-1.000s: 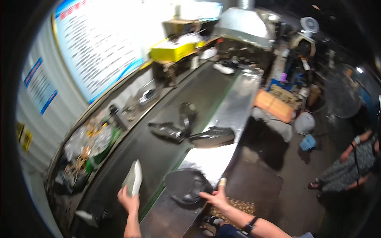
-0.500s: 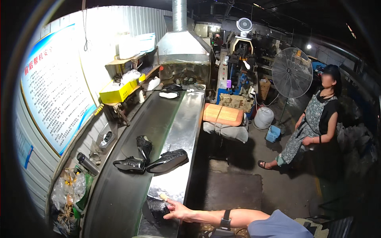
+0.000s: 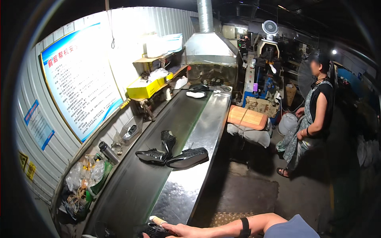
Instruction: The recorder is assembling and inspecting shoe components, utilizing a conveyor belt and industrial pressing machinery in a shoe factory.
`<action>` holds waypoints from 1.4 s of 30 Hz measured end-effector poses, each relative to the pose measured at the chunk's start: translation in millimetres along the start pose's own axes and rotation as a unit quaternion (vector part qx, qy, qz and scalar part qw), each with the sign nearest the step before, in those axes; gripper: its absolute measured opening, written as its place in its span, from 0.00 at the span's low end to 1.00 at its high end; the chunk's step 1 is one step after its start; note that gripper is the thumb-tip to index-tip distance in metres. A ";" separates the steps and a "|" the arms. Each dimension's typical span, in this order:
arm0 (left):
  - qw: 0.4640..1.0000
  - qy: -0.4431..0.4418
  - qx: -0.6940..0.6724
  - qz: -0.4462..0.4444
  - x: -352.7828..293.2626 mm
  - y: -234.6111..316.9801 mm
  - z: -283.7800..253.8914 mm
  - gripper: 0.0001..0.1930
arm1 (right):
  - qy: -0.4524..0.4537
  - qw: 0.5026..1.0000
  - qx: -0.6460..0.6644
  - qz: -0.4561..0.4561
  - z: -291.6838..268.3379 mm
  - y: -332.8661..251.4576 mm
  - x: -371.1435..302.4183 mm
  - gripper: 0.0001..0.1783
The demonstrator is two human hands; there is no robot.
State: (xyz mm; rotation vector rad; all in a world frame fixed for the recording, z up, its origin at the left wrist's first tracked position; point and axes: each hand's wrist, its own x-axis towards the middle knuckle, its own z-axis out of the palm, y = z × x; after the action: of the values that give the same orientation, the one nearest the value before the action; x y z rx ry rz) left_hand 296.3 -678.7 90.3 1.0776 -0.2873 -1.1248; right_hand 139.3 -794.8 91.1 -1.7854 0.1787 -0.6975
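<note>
At the bottom edge, my right hand comes in from the right, partly cut off by the frame. Its fingers close on a black shoe, of which only the upper part shows. A pale cover sits on one fingertip, pointing out over the shoe. My left hand is not in view. Further up the long bench lie three black lace-up shoes: one on its side on the shiny metal strip, one on the dark belt, and one behind them.
The dark conveyor belt runs beside a metal strip to a hooded metal box. A dark flask and plastic bags line the left ledge. A wooden-topped stool stands right of the bench. Another person stands at the right.
The view has swung left, so the scene shifts right. My right hand and the black shoe are lower, at the bottom edge. The other person has turned and stands nearer the stool.
</note>
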 end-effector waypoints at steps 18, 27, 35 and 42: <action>0.991 0.086 0.083 0.065 -58.4 62.9 -15.9 0.18 | -0.176 0.980 0.091 -0.031 6.4 -34.7 15.3 0.50; 0.976 0.173 0.055 0.119 -50.7 66.7 13.3 0.29 | -0.174 0.980 -0.005 0.092 37.0 -67.4 35.1 0.52; 0.829 0.410 0.279 0.258 -22.1 34.2 -14.2 0.29 | -0.061 0.985 0.132 0.097 52.7 -51.1 40.2 0.59; 0.834 0.314 0.375 0.256 0.5 -12.9 -49.9 0.28 | 0.035 0.879 0.447 0.161 62.4 -43.1 35.2 0.49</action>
State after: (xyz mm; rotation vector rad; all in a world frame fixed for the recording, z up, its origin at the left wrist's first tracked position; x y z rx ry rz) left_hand 322.5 -651.9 54.8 1.8582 -0.4691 -0.0970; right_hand 191.9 -745.0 132.8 -0.8119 0.1589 -0.4784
